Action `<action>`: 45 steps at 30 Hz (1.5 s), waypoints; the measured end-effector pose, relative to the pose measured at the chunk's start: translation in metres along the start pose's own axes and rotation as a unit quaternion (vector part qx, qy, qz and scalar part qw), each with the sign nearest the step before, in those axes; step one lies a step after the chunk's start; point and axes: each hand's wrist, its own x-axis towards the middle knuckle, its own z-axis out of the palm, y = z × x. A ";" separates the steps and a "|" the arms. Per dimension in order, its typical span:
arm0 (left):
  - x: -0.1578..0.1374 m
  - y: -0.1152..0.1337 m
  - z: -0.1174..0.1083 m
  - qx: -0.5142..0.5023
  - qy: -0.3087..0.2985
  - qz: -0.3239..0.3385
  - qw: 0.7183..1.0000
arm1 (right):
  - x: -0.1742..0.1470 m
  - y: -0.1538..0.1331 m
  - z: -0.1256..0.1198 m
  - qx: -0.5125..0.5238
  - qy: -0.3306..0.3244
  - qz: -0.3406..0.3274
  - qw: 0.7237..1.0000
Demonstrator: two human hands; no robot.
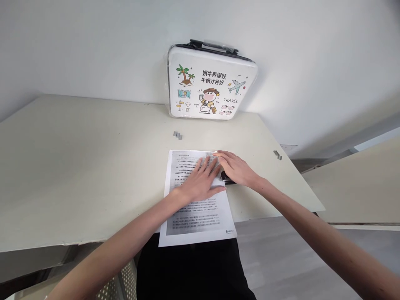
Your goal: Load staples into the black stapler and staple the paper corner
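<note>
A printed sheet of paper [200, 216] lies on the table, its lower end reaching past the front edge. My left hand [200, 179] rests flat on the sheet with its fingers spread. At the sheet's right edge, my right hand [236, 166] is closed over a black stapler [225, 180]; most of the stapler is hidden under the palm. The fingertips of my right hand come near those of the left at the paper's upper right. Whether the stapler's jaw is around the paper is covered by the hands.
Several short grey staple strips [178, 135] lie beyond the paper, with more staple strips [277, 155] near the table's right edge. A white cartoon-printed case [212, 83] in clear plastic stands against the wall at the back of the table [93, 166].
</note>
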 end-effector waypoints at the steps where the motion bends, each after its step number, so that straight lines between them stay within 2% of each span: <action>1: 0.000 0.000 0.000 0.000 0.000 0.000 1.000 | 0.000 0.000 0.001 -0.002 0.001 0.000 1.000; 10: 0.001 0.003 -0.002 0.019 -0.011 -0.003 1.000 | 0.003 0.002 0.006 -0.020 0.016 0.002 1.000; 21: 0.001 0.002 0.001 0.006 0.004 0.007 1.000 | 0.003 0.000 0.006 -0.026 0.015 0.021 0.999; 29: 0.000 0.004 -0.001 0.011 0.011 -0.002 1.000 | 0.004 -0.001 0.016 -0.128 0.028 0.010 0.991; 35: -0.002 0.003 0.000 0.020 0.035 0.000 0.999 | 0.005 -0.002 0.027 -0.234 0.047 -0.025 0.971; 45: -0.005 0.001 0.002 0.016 0.054 0.000 0.998 | 0.009 -0.009 0.035 -0.266 0.040 -0.025 0.963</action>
